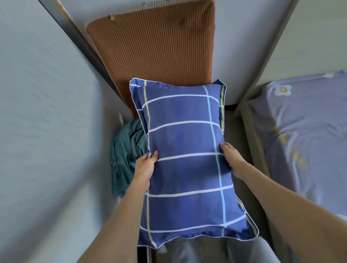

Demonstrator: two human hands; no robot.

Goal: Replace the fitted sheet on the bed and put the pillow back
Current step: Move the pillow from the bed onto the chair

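pillow (185, 157): smooth matt cloth | pad (153, 45): brown ribbed cloth | sheet (315, 135): soft wrinkled cloth | frame (254, 134): matt wood

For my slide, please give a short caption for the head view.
Both hands, left hand and right hand, hold a blue checked pillow beside the bed.

pillow (185, 159): blue, white grid | sheet (319, 134): lilac, flowers | cloth (125, 156): teal

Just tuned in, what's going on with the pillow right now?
A person holds the blue checked pillow up in front of them, left hand and right hand gripping its two long sides. A lilac flowered sheet covers the bed at right. A green cloth lies crumpled at left, below a brown ribbed pad.
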